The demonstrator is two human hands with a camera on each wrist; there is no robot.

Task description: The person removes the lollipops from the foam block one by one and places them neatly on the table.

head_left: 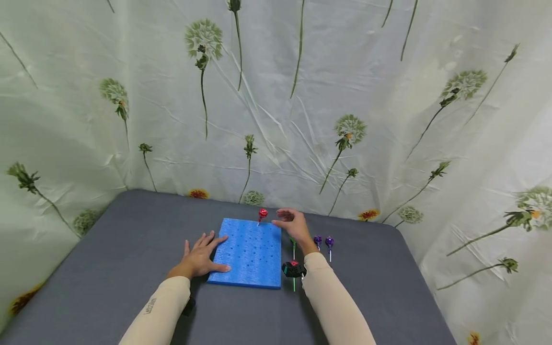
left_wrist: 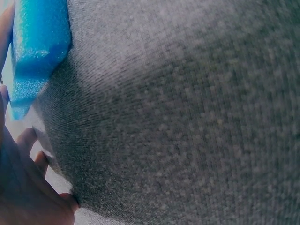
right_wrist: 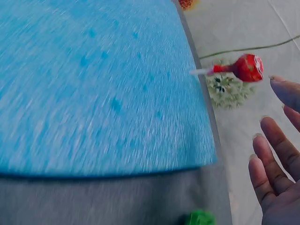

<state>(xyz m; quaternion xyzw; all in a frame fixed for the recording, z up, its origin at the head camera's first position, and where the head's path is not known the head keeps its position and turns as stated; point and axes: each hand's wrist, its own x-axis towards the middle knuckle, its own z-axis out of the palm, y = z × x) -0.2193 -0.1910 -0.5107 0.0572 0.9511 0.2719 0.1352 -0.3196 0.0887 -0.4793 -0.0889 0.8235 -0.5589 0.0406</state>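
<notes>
A blue foam board [head_left: 250,275] dotted with small holes lies flat on the table. Near its far edge a red-wrapped lollipop [head_left: 263,213] stands with its stick in the board. My left hand [head_left: 199,258] is spread over the board's left edge, with thumb and index finger on top. To the right of the red lollipop is my right hand [head_left: 297,229], its fingers loosely bent and holding nothing. In the right wrist view, a gap shows between those fingers [right_wrist: 276,140] and the red candy head [right_wrist: 248,68].
Right of the board lie a green lollipop [head_left: 293,242], partly hidden by the right arm, and two purple lollipops [head_left: 329,241]. Another red wrapper [head_left: 294,263] shows behind the wrist camera [head_left: 293,270]. A flower-printed curtain [head_left: 276,120] hangs behind the grey table [head_left: 151,239].
</notes>
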